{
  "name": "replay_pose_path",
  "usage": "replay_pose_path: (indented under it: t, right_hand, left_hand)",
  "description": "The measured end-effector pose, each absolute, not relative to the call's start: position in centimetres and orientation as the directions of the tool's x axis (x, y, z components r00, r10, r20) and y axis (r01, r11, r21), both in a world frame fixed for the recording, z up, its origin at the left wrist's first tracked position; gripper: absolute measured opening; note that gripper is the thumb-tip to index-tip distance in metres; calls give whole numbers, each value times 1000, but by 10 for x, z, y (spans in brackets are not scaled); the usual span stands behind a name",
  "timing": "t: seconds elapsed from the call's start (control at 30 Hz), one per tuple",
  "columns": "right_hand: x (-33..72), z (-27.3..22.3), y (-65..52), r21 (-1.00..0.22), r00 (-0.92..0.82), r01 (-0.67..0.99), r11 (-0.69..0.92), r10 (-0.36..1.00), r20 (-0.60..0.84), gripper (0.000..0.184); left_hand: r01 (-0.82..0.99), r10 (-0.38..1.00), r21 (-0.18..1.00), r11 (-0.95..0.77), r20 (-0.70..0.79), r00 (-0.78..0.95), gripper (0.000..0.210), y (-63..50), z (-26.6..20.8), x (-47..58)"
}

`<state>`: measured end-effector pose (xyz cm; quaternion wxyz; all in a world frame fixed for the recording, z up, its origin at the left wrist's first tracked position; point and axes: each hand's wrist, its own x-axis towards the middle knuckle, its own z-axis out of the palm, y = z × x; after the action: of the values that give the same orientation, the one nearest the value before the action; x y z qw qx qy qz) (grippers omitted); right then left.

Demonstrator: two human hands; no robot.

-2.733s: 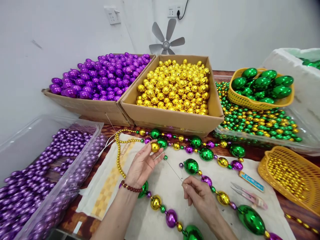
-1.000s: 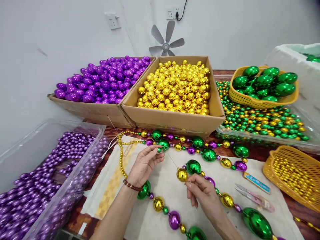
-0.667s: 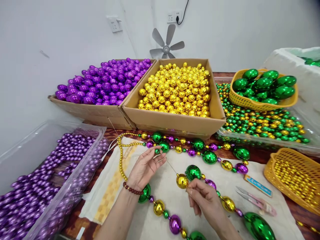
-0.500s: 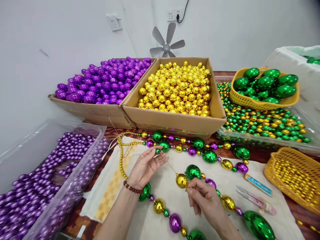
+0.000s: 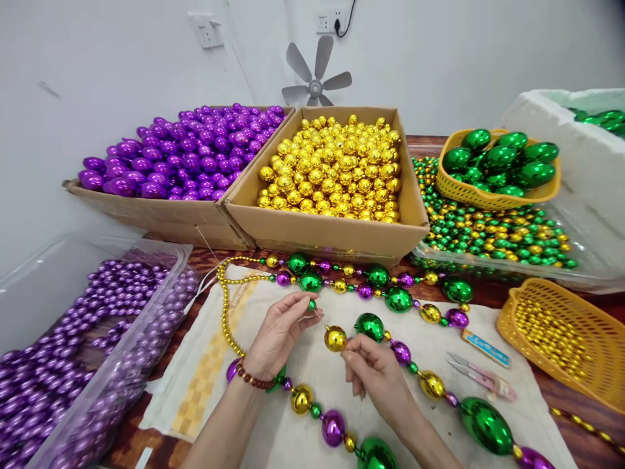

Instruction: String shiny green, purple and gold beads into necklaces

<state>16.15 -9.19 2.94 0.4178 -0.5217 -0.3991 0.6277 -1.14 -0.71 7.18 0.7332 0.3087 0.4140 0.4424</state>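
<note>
My left hand [image 5: 280,326], with a brown bead bracelet at the wrist, pinches a small green bead [image 5: 311,304]. A thin, straight needle or wire runs from that bead to a larger shiny gold bead [image 5: 335,339]. The fingertips of my right hand [image 5: 374,371] are closed at the gold bead's right end. Below and right of my hands, strung green, gold and purple beads [image 5: 333,427] lie on a pale cloth [image 5: 195,365]. A large green bead [image 5: 370,327] sits just above my right hand. Whether this strand joins the held beads is hidden.
Cardboard boxes of purple beads [image 5: 161,215] and gold beads [image 5: 327,228] stand behind. A clear bin [image 5: 180,260] of purple beads is at left. Snips [image 5: 481,376], a blue-labelled box [image 5: 486,347] and a yellow basket [image 5: 512,312] lie right. Another yellow basket [image 5: 449,189] holds large green beads.
My right hand has brought the gold bead closer to my left hand, so less of the needle or wire shows between the two beads. The camera view has shifted slightly.
</note>
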Motion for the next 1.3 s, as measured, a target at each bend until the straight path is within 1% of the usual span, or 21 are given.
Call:
replay_pose_path:
  t: [0.03,0.1,0.17,0.23,0.4,0.47,0.53,0.6,0.67,0.73,0.83,0.97,1.07,1.17,1.23,1.3]
  right_hand:
    - [157,28,-88,-939,-98,-120,-323,945,-313,25]
    - [148,26,-81,-942,-82,-122,-313,949,-304,25]
    - [143,25,-77,-945,-79,-109,-308,951,-300,24]
    - [141,24,-77,-947,-90,-105,-303,951,-295,21]
    - [154,21,-86,-944,-50,-125,-304,952,-300,23]
    - [162,20,-87,-957,-16,-63,-284,959,-284,22]
    - [168,21,-84,-968,5,50,-246,969,-247,21]
    - [171,27,-77,-964,-10,156,-214,976,-218,20]
    - [170,35,-67,-959,-46,216,-185,979,-200,20]
    - [168,42,-56,-958,-73,233,-166,980,-187,22]
    - [163,48,-41,-966,-80,195,-168,979,-186,24]
    - [160,44,-29,-981,-91,111,-161,981,-171,17]
    - [161,41,-26,-984,-93,83,-160,981,-167,16]
    - [161,43,-24,-986,-70,49,-158,984,-161,14]
    - [164,48,-22,-992,24,0,-129,991,-129,16]
    - [170,54,-20,-995,183,-72,-76,979,-88,19]
  left_hand:
    - [-406,902,808,426,-343,264,18,-12,69,-7]
    - [-495,902,755,431,-356,243,17,-21,63,4]
    - [-613,909,679,405,-370,190,16,-28,57,15]
    - [-688,912,629,363,-390,125,16,-30,53,24]
    - [-746,894,620,245,-442,-73,11,-20,49,29]
    - [-739,887,636,224,-447,-116,12,-15,48,27]
    - [-693,905,693,199,-401,-141,13,-14,48,26]
    - [-610,933,772,180,-330,-143,14,-17,46,27]
    - [-491,954,851,188,-276,-113,16,-21,43,28]
    - [-335,969,919,209,-241,-57,18,-25,39,30]
    - [-87,986,982,168,-166,36,20,-30,32,32]
    - [124,997,992,38,-46,69,24,-33,27,32]
    - [206,997,978,-34,19,73,24,-34,27,32]
    - [236,994,968,-82,61,95,24,-36,26,33]
    - [253,991,963,-98,70,115,22,-36,25,33]
    - [265,988,959,-104,70,136,18,-35,23,32]
